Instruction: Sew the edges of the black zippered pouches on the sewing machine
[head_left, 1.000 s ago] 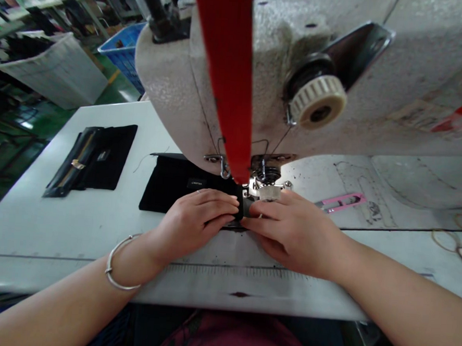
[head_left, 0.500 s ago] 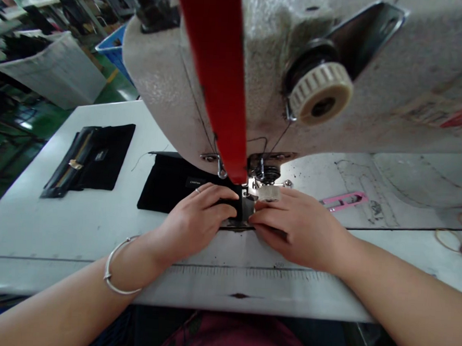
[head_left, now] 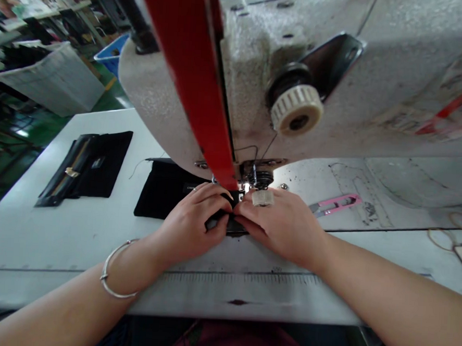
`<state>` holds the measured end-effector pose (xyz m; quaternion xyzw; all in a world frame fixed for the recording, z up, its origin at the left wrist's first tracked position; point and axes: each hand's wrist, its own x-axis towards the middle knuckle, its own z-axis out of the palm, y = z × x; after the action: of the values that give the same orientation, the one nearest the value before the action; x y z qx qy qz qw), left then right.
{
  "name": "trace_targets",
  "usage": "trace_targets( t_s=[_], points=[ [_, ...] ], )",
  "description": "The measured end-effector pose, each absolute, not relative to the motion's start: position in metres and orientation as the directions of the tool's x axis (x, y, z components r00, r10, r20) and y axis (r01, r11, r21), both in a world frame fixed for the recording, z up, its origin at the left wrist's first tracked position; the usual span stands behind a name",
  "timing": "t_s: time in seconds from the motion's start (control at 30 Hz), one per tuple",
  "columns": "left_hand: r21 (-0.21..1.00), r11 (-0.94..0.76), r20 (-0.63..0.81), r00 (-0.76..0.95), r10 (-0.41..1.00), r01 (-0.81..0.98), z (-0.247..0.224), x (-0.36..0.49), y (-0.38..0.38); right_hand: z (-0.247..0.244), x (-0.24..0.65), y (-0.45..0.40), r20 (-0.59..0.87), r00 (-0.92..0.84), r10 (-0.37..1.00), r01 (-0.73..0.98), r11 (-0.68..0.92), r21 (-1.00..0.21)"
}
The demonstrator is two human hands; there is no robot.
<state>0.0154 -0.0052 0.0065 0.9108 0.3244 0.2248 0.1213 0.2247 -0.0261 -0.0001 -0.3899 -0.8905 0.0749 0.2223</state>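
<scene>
A black fabric piece (head_left: 157,192) with a small woven label lies flat on the sewing table, its right end under the needle area of the sewing machine (head_left: 251,91). My left hand (head_left: 197,218) pinches the fabric's right end between thumb and fingers, just left of the presser foot. Close against it, my right hand (head_left: 278,220) has its fingers bunched at the same edge, partly behind the machine's small white knob (head_left: 263,197). Between the fingertips, the fabric edge is mostly hidden.
Pink-handled thread snips (head_left: 336,203) lie right of my right hand. A second black piece with a clear strip (head_left: 98,167) rests at the table's left. The red bar (head_left: 189,81) slants down before the machine head. Beyond stand a white bin (head_left: 64,79) and a blue crate (head_left: 111,56).
My right hand has moved left, up against the left hand at the fabric's end. My left thumb and fingers have drawn in on the edge. The camera view has shifted slightly.
</scene>
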Motion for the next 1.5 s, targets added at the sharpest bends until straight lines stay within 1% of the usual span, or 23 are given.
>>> trace_targets(
  t_s=[0.13, 0.23, 0.3, 0.37, 0.5, 0.67, 0.7, 0.77, 0.83, 0.87, 0.97, 1.03, 1.23, 1.5],
  points=[
    [0.366, -0.782, 0.352, 0.703, 0.618, 0.504, 0.005, 0.015, -0.004, 0.004, 0.223, -0.023, 0.378, -0.580, 0.721, 0.638, 0.691, -0.339],
    [0.423, -0.755, 0.362, 0.671, 0.648, 0.501, 0.003, 0.012, -0.001, 0.017, 0.244, -0.029, 0.335, -0.526, 0.782, 0.710, 0.620, -0.333],
    [0.488, -0.716, 0.350, 0.640, 0.684, 0.499, 0.003, 0.010, 0.000, 0.027, 0.268, -0.038, 0.270, -0.467, 0.842, 0.798, 0.533, -0.283],
    [0.549, -0.679, 0.332, 0.618, 0.712, 0.488, 0.004, 0.009, 0.000, 0.032, 0.295, -0.050, 0.221, -0.444, 0.868, 0.846, 0.487, -0.215],
    [0.617, -0.615, 0.311, 0.565, 0.764, 0.492, 0.005, 0.010, 0.001, 0.021, 0.331, -0.071, 0.233, -0.481, 0.845, 0.854, 0.512, -0.092],
    [0.639, -0.535, 0.244, 0.514, 0.823, 0.553, 0.006, 0.012, 0.001, 0.001, 0.334, -0.071, 0.251, -0.459, 0.852, 0.877, 0.480, -0.028],
    [0.642, -0.527, 0.232, 0.514, 0.826, 0.557, 0.007, 0.012, 0.001, 0.001, 0.330, -0.069, 0.262, -0.441, 0.858, 0.884, 0.466, -0.038],
    [0.648, -0.519, 0.213, 0.522, 0.826, 0.557, 0.009, 0.013, 0.002, 0.005, 0.315, -0.064, 0.260, -0.390, 0.883, 0.897, 0.428, -0.109],
    [0.650, -0.518, 0.200, 0.532, 0.823, 0.557, 0.009, 0.013, 0.003, 0.012, 0.293, -0.058, 0.207, -0.367, 0.907, 0.894, 0.406, -0.192],
    [0.649, -0.519, 0.197, 0.536, 0.821, 0.556, 0.009, 0.013, 0.003, 0.016, 0.282, -0.055, 0.178, -0.385, 0.906, 0.884, 0.417, -0.209],
    [0.647, -0.532, 0.197, 0.554, 0.809, 0.547, 0.007, 0.011, 0.004, 0.020, 0.252, -0.043, 0.164, -0.476, 0.864, 0.840, 0.502, -0.205],
    [0.650, -0.539, 0.195, 0.569, 0.799, 0.536, 0.005, 0.010, 0.005, 0.017, 0.241, -0.035, 0.173, -0.501, 0.848, 0.822, 0.529, -0.212],
    [0.650, -0.552, 0.187, 0.594, 0.783, 0.522, 0.005, 0.010, 0.006, 0.008, 0.237, -0.027, 0.211, -0.474, 0.855, 0.790, 0.519, -0.327],
    [0.647, -0.563, 0.208, 0.591, 0.779, 0.514, 0.005, 0.010, 0.007, 0.007, 0.237, -0.031, 0.247, -0.448, 0.859, 0.772, 0.511, -0.378]
  ],
)
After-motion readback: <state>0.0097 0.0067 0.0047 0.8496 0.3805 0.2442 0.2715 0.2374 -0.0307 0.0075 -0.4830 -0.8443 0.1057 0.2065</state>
